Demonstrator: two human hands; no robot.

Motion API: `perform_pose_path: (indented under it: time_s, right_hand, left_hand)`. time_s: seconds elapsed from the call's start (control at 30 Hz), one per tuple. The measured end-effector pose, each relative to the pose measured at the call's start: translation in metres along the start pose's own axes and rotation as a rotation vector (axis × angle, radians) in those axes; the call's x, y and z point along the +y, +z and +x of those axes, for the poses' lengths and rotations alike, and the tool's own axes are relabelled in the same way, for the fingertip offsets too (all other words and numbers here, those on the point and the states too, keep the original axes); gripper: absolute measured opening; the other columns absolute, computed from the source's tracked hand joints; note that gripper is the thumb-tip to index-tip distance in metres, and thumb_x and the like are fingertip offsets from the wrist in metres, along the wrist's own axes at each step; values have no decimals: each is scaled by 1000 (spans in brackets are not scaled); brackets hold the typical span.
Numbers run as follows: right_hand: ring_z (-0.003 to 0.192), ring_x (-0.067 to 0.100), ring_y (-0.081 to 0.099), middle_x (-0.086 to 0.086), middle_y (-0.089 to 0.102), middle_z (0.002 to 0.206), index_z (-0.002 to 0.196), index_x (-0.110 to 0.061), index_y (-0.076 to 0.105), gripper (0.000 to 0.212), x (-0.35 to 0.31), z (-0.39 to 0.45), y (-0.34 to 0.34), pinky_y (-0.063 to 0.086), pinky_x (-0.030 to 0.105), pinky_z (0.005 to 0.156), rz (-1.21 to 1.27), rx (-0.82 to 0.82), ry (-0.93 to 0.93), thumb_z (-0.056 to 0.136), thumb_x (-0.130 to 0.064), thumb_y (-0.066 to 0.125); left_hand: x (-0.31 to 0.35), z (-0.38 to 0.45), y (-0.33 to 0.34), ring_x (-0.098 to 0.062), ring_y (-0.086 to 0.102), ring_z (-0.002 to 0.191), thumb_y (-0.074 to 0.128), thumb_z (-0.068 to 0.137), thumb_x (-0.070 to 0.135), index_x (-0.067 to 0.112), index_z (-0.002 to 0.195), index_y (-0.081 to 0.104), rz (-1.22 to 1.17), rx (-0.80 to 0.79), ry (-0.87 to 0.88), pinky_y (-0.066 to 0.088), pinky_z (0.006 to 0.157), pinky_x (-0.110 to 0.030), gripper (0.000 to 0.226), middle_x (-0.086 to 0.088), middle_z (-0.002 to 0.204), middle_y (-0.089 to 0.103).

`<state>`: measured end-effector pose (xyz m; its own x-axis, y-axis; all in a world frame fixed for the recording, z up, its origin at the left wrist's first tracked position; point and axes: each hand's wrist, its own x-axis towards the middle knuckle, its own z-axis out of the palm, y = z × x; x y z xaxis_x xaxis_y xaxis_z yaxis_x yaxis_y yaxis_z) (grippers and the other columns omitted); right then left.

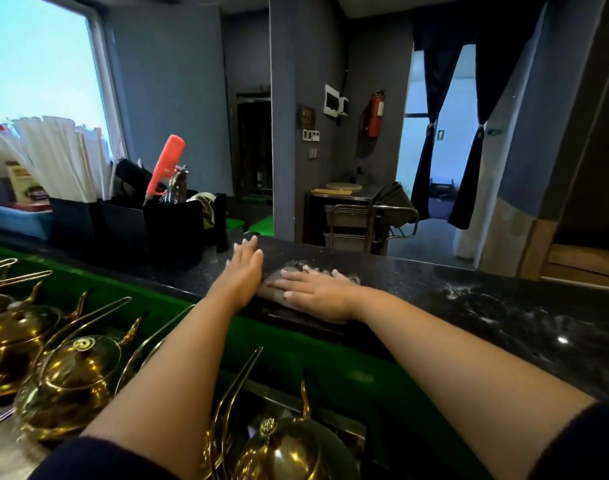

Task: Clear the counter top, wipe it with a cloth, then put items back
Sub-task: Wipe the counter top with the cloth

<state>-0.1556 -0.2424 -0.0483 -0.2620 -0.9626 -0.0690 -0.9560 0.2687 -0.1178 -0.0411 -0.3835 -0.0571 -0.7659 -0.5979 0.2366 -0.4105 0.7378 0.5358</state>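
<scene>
Dark speckled counter top, wet sheen at right. Grey cloth lies flat under the right hand. Black organiser boxes stand beyond-left of the left hand.

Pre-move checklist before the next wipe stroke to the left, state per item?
1. Cloth under a hand: ok, the right hand lies flat on it with straight fingers.
2. Cloth on the counter top: ok, it lies flat on the dark stone.
3. Left hand free: ok, open, beside the cloth, holding nothing.
4. Path to the left clear: not ok, the black organizer with the red-handled tool stands on the counter close to the left hand.
5. Right stretch wiped: ok, wet streaks show there.
6. Teapots out of the way: ok, they sit below the counter edge.
</scene>
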Motion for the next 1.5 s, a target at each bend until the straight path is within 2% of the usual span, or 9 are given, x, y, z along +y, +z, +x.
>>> perform_pose_path:
  time_s: [0.1, 0.27, 0.53, 0.73, 1.0, 1.1, 1.2, 1.3, 1.5]
  right_hand:
    - [149, 26, -4, -15, 1, 161, 146, -52, 16, 48, 55, 27, -9, -3, 66, 112, 83, 26, 237, 98, -58, 15]
    - [147, 40, -5, 0, 2, 163, 150, -44, 11, 64, 109, 79, -15, -6, 73, 107, 115, 42, 635, 91, -67, 13]
    - [149, 17, 2, -12, 7, 162, 148, -48, 16, 55, 59, 108, -10, 2, 62, 114, 27, -26, -35, 95, -64, 18]
    - [148, 37, 2, 3, 6, 163, 151, -43, 8, 75, 142, 87, -10, 0, 66, 113, 91, 33, 660, 84, -77, 7]
    - [149, 24, -2, -12, 1, 162, 149, -48, 10, 60, 95, 32, -5, 1, 63, 114, 12, -45, 191, 92, -68, 14]
    - [149, 26, -1, -9, 4, 162, 147, -50, 11, 92, 152, 5, -4, 3, 62, 115, 38, 3, 365, 63, -87, 4]
    - [148, 34, 4, 4, 8, 162, 150, -41, 12, 93, 222, -30, -4, 7, 63, 114, 54, 51, 718, 67, -82, 3]
    - [147, 41, -1, 9, 2, 162, 151, -39, 6, 98, 239, -44, -2, 2, 67, 112, 56, 35, 907, 63, -83, -4]
    - [148, 33, -6, -5, -3, 162, 151, -42, 7, 60, 119, -34, -3, 1, 66, 113, 20, -38, 409, 94, -62, 13]
  left_hand:
    - [-11, 4, 11, -26, -14, 147, 13, 104, 22, 8, 151, 9, 252, -63, 32, -1, 119, -48, 49, -6, 160, -13]
    - [-16, 10, 16, -24, -19, 145, 8, 103, 32, 18, 152, -9, 321, -92, 45, -4, 119, -48, 54, -7, 159, -19]
    - [-15, 13, 16, -21, -21, 144, 6, 102, 36, 20, 151, -16, 330, -85, 43, -6, 118, -48, 56, -7, 155, -27]
    - [-16, 12, 17, -23, -19, 145, 5, 101, 38, 21, 150, -18, 341, -89, 53, -3, 118, -52, 57, -9, 156, -25]
    - [34, 11, 24, -27, -18, 146, 15, 99, 53, 22, 151, -15, 240, -140, -148, -11, 116, -44, 68, -13, 159, -13]
    - [85, 1, 49, -28, -14, 146, 16, 100, 51, 21, 152, -10, 201, -216, -13, -9, 116, -45, 65, -14, 160, -9]
    - [108, -14, 75, -22, -11, 147, 11, 100, 47, 25, 151, -10, 235, -275, 175, -10, 117, -46, 59, -7, 160, -10]
    - [106, -15, 81, -18, -7, 148, 9, 99, 50, 29, 151, -9, 254, -264, 165, -9, 118, -46, 59, -3, 161, -7]
    - [115, -24, 71, -23, 1, 148, 9, 103, 38, 22, 152, -7, 118, -242, 119, -3, 118, -45, 54, -8, 161, -2]
